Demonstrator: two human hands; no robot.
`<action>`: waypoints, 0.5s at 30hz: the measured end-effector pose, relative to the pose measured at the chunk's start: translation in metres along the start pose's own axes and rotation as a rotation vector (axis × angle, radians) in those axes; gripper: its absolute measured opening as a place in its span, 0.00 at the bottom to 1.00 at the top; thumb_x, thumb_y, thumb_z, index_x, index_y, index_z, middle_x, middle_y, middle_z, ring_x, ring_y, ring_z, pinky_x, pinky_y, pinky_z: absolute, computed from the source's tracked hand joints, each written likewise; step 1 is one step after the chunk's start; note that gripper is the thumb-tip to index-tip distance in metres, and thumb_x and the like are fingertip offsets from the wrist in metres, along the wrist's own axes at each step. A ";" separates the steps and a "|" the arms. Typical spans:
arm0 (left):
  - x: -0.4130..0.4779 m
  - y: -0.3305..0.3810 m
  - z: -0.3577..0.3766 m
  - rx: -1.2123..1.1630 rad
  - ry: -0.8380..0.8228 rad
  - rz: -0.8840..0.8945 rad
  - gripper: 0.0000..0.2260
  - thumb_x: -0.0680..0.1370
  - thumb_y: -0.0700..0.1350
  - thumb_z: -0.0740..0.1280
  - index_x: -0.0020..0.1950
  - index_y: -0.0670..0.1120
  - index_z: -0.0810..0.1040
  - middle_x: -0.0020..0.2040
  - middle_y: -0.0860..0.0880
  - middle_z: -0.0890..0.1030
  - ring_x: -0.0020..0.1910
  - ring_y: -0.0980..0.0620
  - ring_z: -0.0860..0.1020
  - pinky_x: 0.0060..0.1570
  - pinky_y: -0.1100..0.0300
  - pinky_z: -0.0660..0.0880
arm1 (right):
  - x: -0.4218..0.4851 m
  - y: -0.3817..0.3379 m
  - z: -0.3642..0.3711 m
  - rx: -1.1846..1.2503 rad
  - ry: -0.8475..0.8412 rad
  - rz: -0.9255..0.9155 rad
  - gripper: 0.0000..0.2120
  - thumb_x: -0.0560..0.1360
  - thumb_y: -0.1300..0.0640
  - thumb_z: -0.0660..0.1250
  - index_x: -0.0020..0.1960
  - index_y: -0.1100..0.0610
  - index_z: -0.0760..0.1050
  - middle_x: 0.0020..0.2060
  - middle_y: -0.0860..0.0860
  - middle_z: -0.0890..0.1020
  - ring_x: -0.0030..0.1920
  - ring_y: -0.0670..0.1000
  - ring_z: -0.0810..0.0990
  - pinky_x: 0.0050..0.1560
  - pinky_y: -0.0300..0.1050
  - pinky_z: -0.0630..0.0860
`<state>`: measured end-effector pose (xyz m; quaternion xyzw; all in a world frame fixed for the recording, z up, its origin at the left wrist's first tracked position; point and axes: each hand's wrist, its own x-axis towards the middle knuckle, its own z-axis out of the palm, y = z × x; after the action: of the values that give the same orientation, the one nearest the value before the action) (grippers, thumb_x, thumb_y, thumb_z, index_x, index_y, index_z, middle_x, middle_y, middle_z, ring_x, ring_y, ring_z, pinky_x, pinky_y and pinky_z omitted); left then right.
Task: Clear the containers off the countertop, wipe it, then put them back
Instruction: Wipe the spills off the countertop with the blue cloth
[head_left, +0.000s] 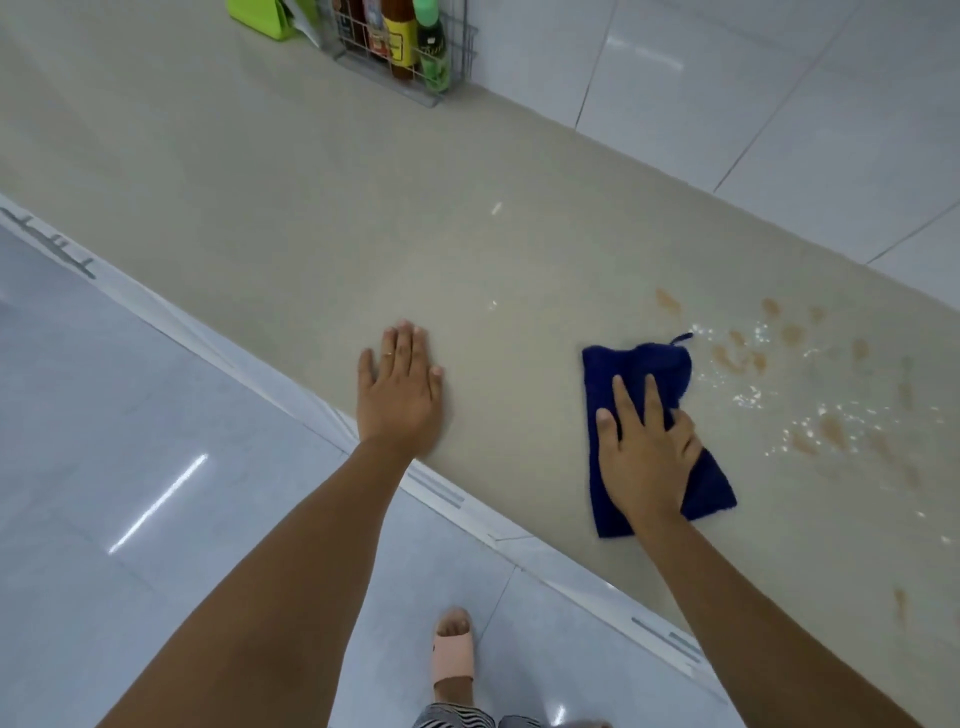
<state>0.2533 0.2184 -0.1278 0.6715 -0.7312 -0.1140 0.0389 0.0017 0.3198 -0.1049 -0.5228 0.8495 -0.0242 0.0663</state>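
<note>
Person pressing a blue cloth (639, 374) on the beige countertop (322, 218) w/ right hand (644, 457).
Right hand lies flat on cloth, fingers spread, not gripping; brown stains (737, 353) & wet spots just right of cloth. Left hand (400, 395) flat on bare counter near front edge, fingers extended, holding nothing. Wire rack (415, 83) w/ bottles (402, 36) stands at back by tiled wall (727, 78), well apart from cloth.

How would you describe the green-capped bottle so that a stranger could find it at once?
Follow the beige countertop to its far end by the tiled wall, where a wire rack holds several bottles. The green-capped bottle stands at the rack's right end. Its neighbours are brown and amber; only this one is green.
</note>
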 end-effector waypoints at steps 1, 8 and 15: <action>0.000 0.000 0.000 -0.001 -0.002 -0.002 0.26 0.82 0.52 0.41 0.79 0.47 0.45 0.80 0.50 0.46 0.79 0.52 0.44 0.77 0.49 0.41 | -0.012 -0.011 0.002 -0.016 -0.005 -0.041 0.26 0.80 0.39 0.45 0.76 0.43 0.58 0.76 0.50 0.61 0.67 0.62 0.64 0.67 0.62 0.60; -0.001 0.001 -0.003 0.000 0.019 0.009 0.26 0.82 0.53 0.39 0.79 0.46 0.44 0.80 0.49 0.46 0.79 0.52 0.43 0.76 0.50 0.40 | 0.029 -0.110 0.005 -0.040 -0.045 -0.479 0.23 0.80 0.41 0.48 0.74 0.40 0.60 0.75 0.48 0.63 0.67 0.61 0.66 0.64 0.59 0.63; -0.001 -0.001 0.002 0.000 0.026 0.004 0.27 0.81 0.53 0.39 0.79 0.47 0.45 0.80 0.50 0.47 0.79 0.52 0.43 0.76 0.50 0.41 | 0.132 -0.106 0.002 0.026 -0.041 -0.276 0.24 0.80 0.38 0.43 0.75 0.38 0.55 0.77 0.48 0.57 0.72 0.62 0.59 0.71 0.59 0.54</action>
<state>0.2543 0.2194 -0.1301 0.6713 -0.7321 -0.1052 0.0486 0.0369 0.1548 -0.1072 -0.6342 0.7676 -0.0333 0.0865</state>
